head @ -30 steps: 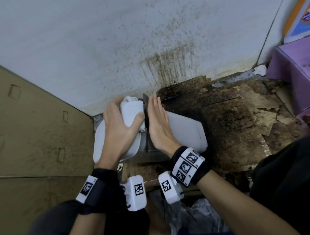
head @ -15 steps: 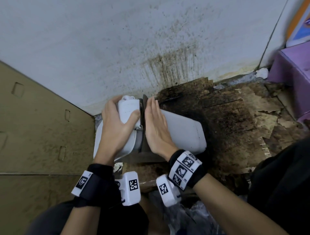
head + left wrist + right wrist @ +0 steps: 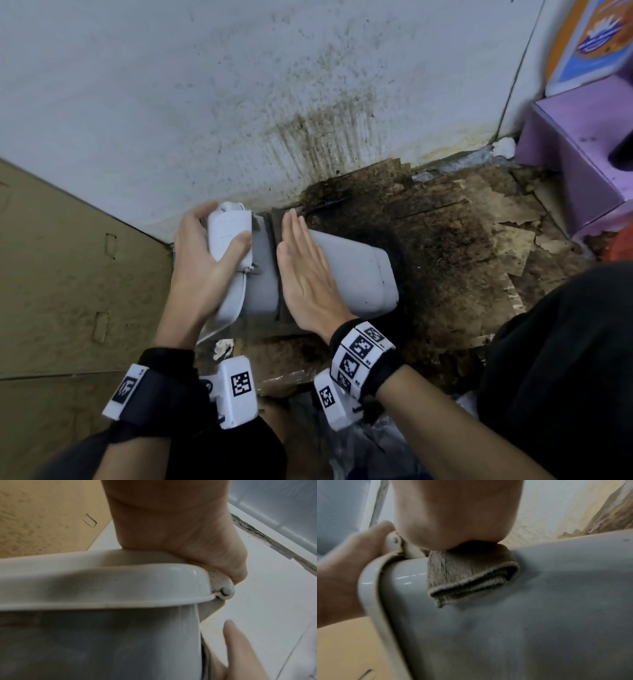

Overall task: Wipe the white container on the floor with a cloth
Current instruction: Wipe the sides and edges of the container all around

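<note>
The white container [image 3: 356, 274] lies on its side on the floor by the wall, lid end to the left. My left hand [image 3: 202, 260] grips the white hinged lid part [image 3: 227, 236] at that end, thumb across it; the left wrist view shows the rim [image 3: 120, 588] and hinge pin [image 3: 227, 591] under my palm. My right hand [image 3: 308, 274] lies flat with straight fingers on the container's side, pressing a folded grey-brown cloth [image 3: 467, 577] against it. In the head view only the cloth's dark edge [image 3: 275, 240] shows beside the palm.
A stained white wall [image 3: 239, 102] rises behind the container. Tan cardboard [image 3: 68, 274] lines the left. Dark, torn, dirty cardboard [image 3: 445, 246] covers the floor to the right, and a purple box [image 3: 579, 154] stands at the far right. My dark-clothed knees are at the bottom.
My right hand with the cloth has slid a little to the left along the container, toward the lid. The left hand keeps the same grip.
</note>
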A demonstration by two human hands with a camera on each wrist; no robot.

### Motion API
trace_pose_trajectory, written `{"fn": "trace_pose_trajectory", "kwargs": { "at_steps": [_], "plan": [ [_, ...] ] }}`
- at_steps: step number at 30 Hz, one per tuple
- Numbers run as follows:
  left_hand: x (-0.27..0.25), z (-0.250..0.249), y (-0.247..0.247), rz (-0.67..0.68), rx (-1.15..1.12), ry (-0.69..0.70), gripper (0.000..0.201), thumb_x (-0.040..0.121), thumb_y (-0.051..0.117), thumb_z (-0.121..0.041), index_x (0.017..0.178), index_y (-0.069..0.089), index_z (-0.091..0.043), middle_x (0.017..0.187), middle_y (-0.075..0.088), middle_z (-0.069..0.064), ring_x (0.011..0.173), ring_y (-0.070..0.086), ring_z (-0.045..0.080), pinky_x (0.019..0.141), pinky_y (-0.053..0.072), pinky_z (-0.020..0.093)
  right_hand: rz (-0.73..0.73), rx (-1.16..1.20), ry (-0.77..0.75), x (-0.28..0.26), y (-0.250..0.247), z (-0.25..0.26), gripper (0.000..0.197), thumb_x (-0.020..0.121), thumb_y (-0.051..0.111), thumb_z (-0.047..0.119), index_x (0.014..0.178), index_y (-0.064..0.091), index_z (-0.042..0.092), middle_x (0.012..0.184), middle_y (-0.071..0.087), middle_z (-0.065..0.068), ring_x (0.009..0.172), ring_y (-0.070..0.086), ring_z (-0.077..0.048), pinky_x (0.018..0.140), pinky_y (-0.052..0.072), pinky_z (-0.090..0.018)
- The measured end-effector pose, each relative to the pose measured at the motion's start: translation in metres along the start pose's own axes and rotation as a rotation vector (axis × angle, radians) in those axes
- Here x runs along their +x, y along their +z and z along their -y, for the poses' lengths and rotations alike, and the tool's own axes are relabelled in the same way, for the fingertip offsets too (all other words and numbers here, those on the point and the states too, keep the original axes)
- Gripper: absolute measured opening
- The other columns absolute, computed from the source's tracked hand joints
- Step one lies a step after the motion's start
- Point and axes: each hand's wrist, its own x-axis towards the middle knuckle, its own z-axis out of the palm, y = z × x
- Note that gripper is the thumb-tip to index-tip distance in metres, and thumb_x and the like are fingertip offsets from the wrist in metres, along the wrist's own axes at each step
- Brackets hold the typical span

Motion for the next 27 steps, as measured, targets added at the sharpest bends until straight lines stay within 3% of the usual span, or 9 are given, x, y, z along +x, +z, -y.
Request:
{"fn": "trace_pose_trajectory", "kwargs": {
  "at_steps": [2,4,8,11,17,19,23,25,27],
  "plan": [
    [-0.002,0.001,0.003,0.023,-0.041,0.000,0.048,0.100,0.068,-0.014,0.141,0.044,-0.007,0.130,0.049,-0.002,0.097,0.053,-0.025,0.066,0.049,0.003,-0.022,-0.019,0.039,0.003,-0.007,-0.023,0.057,0.111,0.010,0.042,0.163,-0.007,0.025,0.170,-0.015,0.015,0.151,-0.019,0.007,0.125,-0.009,-0.024],
    [-0.003,0.004,0.001,0.039,-0.065,-0.008,0.045,0.102,0.064,-0.009,0.142,0.043,-0.006,0.137,0.047,0.002,0.093,0.053,-0.027,0.063,0.049,0.002,-0.049,-0.036,0.098,0.007,-0.015,-0.051,0.057,0.111,0.010,0.041,0.164,-0.005,0.023,0.171,-0.012,0.014,0.153,-0.016,0.005,0.127,-0.006,-0.026],
    [0.004,0.010,-0.005,0.033,-0.056,-0.013,0.050,0.102,0.068,-0.018,0.145,0.043,-0.011,0.147,0.045,0.009,0.099,0.055,-0.022,0.065,0.049,0.002,-0.099,-0.071,0.224,0.009,-0.033,-0.104,0.057,0.111,0.012,0.037,0.164,0.002,0.018,0.171,-0.004,0.010,0.156,-0.008,-0.001,0.128,-0.003,-0.029],
    [0.008,0.014,-0.008,0.033,-0.059,-0.009,0.065,0.090,0.068,-0.039,0.146,0.044,-0.017,0.147,0.048,0.007,0.115,0.056,-0.003,0.069,0.049,0.002,-0.122,-0.074,0.275,0.006,-0.041,-0.129,0.057,0.111,0.012,0.037,0.164,0.005,0.018,0.171,-0.001,0.009,0.156,-0.006,-0.001,0.126,-0.007,-0.023],
    [0.014,0.028,-0.015,0.045,-0.049,-0.002,0.075,0.082,0.060,-0.055,0.147,0.043,-0.021,0.149,0.048,0.004,0.132,0.052,0.017,0.073,0.048,0.002,-0.186,-0.068,0.311,0.008,-0.036,-0.125,0.056,0.112,0.017,0.035,0.164,0.010,0.016,0.172,0.006,0.006,0.157,0.000,-0.004,0.128,-0.001,-0.030],
    [0.014,0.031,-0.015,0.048,-0.042,0.000,0.077,0.081,0.059,-0.060,0.147,0.042,-0.025,0.150,0.047,0.002,0.133,0.051,0.017,0.083,0.050,0.009,-0.175,-0.087,0.270,0.009,-0.028,-0.107,0.060,0.110,0.016,0.042,0.164,0.009,0.017,0.172,0.004,0.006,0.157,-0.002,-0.003,0.128,-0.002,-0.030],
    [0.012,0.033,-0.014,0.046,-0.031,-0.001,0.071,0.082,0.060,-0.062,0.144,0.042,-0.034,0.149,0.047,-0.001,0.136,0.051,0.018,0.109,0.050,0.047,-0.138,-0.075,0.065,0.011,-0.006,-0.058,0.072,0.102,0.008,0.054,0.165,0.006,0.017,0.172,0.001,0.007,0.156,-0.006,0.000,0.127,-0.004,-0.026],
    [0.011,0.033,-0.015,0.044,-0.038,0.001,0.075,0.080,0.060,-0.063,0.146,0.042,-0.031,0.149,0.047,0.000,0.134,0.052,0.018,0.109,0.049,0.045,-0.127,-0.102,-0.005,0.011,0.001,-0.049,0.074,0.102,0.007,0.056,0.164,0.005,0.016,0.173,0.001,0.006,0.156,-0.007,0.000,0.128,-0.003,-0.028],
    [0.010,0.034,-0.017,0.046,-0.057,0.011,0.079,0.080,0.059,-0.063,0.147,0.042,-0.028,0.149,0.049,-0.002,0.132,0.053,0.015,0.101,0.048,0.028,-0.122,-0.143,-0.067,0.011,-0.001,-0.056,0.072,0.104,0.011,0.054,0.164,0.006,0.015,0.173,0.003,0.005,0.157,-0.005,-0.001,0.129,0.001,-0.031]
  ]
}}
